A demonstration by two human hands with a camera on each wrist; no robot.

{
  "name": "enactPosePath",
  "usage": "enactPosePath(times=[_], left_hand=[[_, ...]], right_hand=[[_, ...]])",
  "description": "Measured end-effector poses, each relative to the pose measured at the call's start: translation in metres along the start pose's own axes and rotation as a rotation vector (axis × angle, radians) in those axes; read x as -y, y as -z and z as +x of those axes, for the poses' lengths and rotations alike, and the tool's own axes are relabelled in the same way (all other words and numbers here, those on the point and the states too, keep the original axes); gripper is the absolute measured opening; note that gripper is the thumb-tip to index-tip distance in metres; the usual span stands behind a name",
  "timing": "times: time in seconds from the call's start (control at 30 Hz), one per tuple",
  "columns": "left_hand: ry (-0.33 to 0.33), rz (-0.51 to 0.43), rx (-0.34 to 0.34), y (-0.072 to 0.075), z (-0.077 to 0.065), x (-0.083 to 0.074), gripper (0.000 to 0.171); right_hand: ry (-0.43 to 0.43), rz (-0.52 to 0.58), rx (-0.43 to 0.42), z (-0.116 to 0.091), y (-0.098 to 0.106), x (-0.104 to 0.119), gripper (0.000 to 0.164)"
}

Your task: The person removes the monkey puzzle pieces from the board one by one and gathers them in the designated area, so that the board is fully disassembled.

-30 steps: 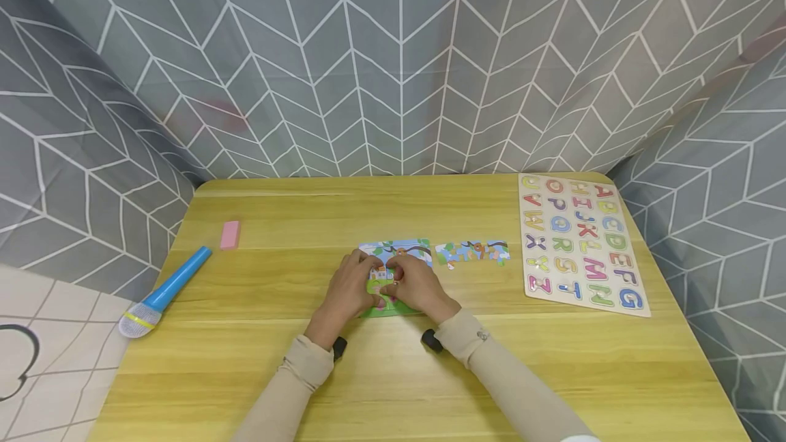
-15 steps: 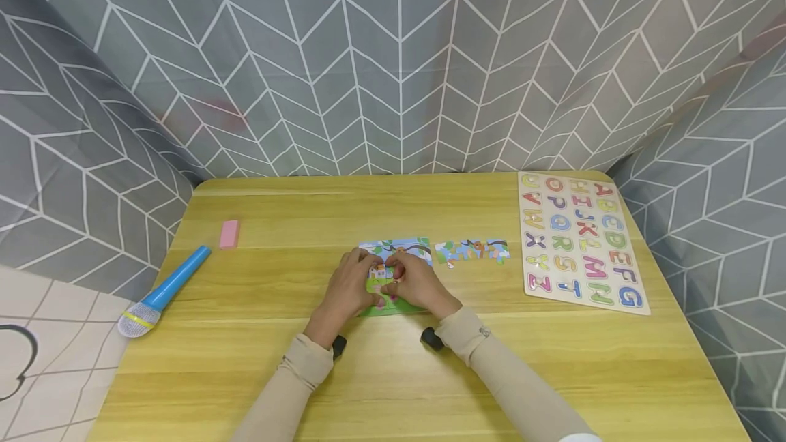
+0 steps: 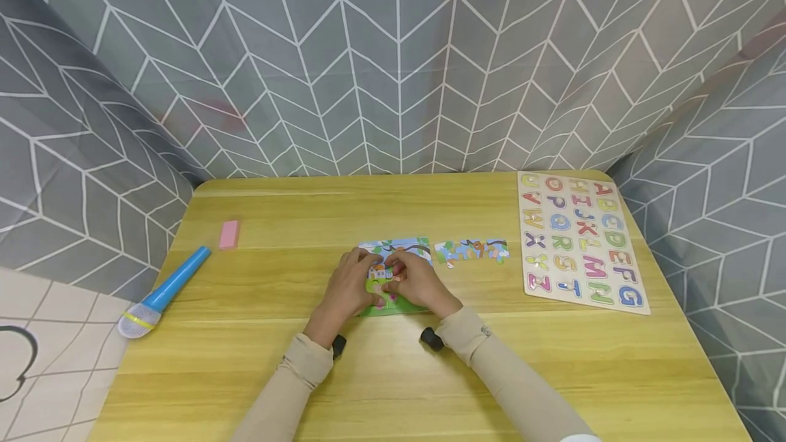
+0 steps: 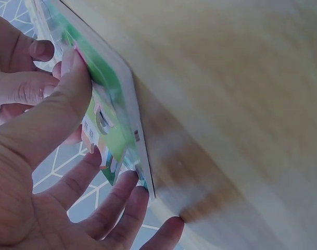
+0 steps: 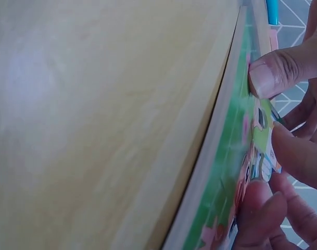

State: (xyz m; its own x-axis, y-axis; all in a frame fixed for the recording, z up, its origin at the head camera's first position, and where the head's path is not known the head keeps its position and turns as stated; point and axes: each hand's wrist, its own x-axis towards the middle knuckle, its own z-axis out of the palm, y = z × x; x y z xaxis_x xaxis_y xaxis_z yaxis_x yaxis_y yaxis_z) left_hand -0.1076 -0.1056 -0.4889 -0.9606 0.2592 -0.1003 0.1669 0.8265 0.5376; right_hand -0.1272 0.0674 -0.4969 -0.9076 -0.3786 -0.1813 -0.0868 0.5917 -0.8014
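Observation:
A jigsaw board [image 3: 402,306] with a blue top and green bottom lies flat at the table's middle. Over it, a puzzle piece [image 4: 102,136] with a house and green grass sits slightly tilted, one corner raised off the board. My left hand [image 3: 351,283] holds its left side between thumb and fingers, the thumb low and the fingertips near the top edge. From the other side my right hand [image 3: 417,280] pinches at the piece, thumb [image 5: 291,151] and fingers close around it. Both hands hide much of the board's middle.
Several puzzle pieces [image 3: 473,249] lie joined in a strip right of the board. Farther right is an alphabet board [image 3: 583,244]. A pink block [image 3: 230,234] and a blue toy microphone [image 3: 166,294] lie on the left. A grey patterned curtain [image 3: 399,74] borders the wooden table [image 3: 393,387].
Both hands stay over the board, with only slight finger movement at the piece. The other objects keep their places.

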Motion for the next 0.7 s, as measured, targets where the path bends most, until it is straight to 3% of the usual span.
enactPosePath(times=[0.7], left_hand=[[0.007,0.000,0.020,0.0011,0.0012,-0.0001,0.080]], right_hand=[[0.021,0.028,-0.016,0.0001,-0.0019,0.0025,0.030]])
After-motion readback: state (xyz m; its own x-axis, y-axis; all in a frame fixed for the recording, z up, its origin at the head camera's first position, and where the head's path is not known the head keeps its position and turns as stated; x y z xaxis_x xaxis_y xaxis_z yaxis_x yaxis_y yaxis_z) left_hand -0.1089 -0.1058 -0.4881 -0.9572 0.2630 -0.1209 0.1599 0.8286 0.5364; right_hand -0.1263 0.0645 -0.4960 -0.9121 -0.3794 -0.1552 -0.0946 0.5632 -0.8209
